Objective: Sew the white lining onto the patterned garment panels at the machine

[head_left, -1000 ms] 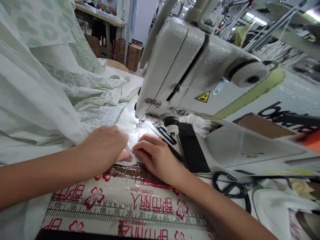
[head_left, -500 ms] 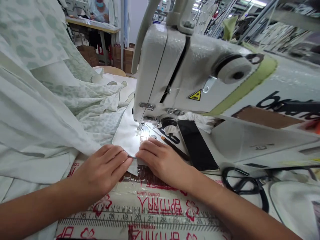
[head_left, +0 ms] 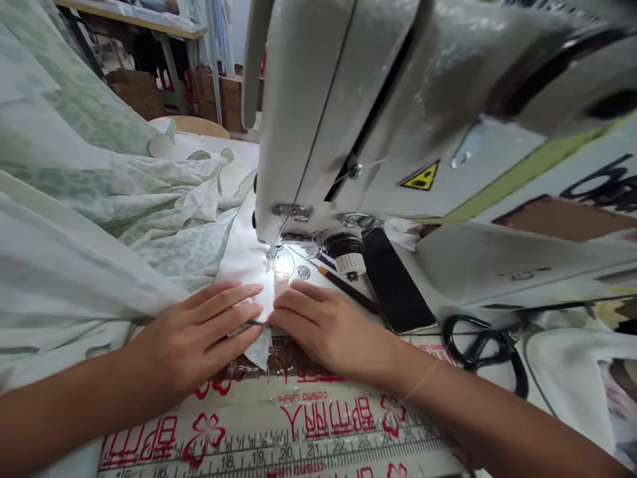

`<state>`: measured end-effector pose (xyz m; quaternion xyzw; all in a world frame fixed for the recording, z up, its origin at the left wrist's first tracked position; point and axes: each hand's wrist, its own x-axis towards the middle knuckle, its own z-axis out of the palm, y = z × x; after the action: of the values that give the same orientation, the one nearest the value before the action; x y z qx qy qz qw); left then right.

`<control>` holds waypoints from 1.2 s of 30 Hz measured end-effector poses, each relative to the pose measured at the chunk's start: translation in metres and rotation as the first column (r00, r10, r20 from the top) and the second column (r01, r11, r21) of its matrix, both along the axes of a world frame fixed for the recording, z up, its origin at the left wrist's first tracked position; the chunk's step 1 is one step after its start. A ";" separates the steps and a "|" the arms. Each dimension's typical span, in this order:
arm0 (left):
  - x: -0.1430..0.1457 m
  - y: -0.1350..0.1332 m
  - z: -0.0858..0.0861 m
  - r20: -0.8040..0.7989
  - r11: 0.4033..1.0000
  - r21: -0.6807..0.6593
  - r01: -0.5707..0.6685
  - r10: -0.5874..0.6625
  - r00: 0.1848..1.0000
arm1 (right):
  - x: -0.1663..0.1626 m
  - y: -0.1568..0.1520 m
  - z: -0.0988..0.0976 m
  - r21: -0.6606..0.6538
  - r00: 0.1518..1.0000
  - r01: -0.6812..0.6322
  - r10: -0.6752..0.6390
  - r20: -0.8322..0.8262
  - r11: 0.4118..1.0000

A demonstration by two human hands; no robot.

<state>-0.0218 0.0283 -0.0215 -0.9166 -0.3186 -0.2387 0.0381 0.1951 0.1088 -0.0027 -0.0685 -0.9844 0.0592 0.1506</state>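
A white fabric piece (head_left: 241, 255) lies under the lit needle area (head_left: 271, 253) of the sewing machine (head_left: 303, 113). My left hand (head_left: 199, 335) rests on its near left part, fingers stretched out and slightly apart. At the near edge of the cloth, my right hand (head_left: 326, 325) is closed, thumb and fingertips pinching the fabric beside the bare machine bed. The fingertips of both hands almost meet in front of the needle. A pointed end of the cloth hangs below them.
Green-patterned white fabric (head_left: 189, 232) is heaped on the left. Right of the needle lie a brown-tipped pencil-like tool (head_left: 348, 290) and a black phone (head_left: 398, 282). Black-handled scissors (head_left: 485, 348) sit farther right. A ruler (head_left: 298, 451) runs along the table's near side.
The view has moved closer to the machine. My left fingers have gone from bent on the cloth edge to stretched flat over it. My right hand keeps its pinch.
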 end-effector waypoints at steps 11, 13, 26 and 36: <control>0.002 0.000 0.000 -0.042 0.999 0.048 0.003 -0.001 0.999 | -0.003 -0.002 0.007 0.108 0.996 -0.088 0.086 0.017 0.990; 0.003 -0.001 0.002 -0.055 0.998 0.052 0.017 -0.014 0.998 | 0.000 -0.001 0.008 0.138 0.994 -0.099 0.093 0.051 0.985; 0.000 -0.004 0.005 -0.015 0.997 -0.031 0.068 -0.069 0.998 | 0.013 0.001 -0.003 -0.039 0.998 -0.022 0.019 -0.060 0.999; 0.006 0.001 0.007 0.000 0.999 -0.014 0.035 -0.035 0.999 | 0.006 -0.002 -0.007 0.022 0.995 0.065 -0.064 -0.075 0.998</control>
<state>-0.0154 0.0291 -0.0149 -0.9223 -0.3043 -0.2368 0.0275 0.2008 0.1065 -0.0097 -0.0962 -0.9761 0.0450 0.1896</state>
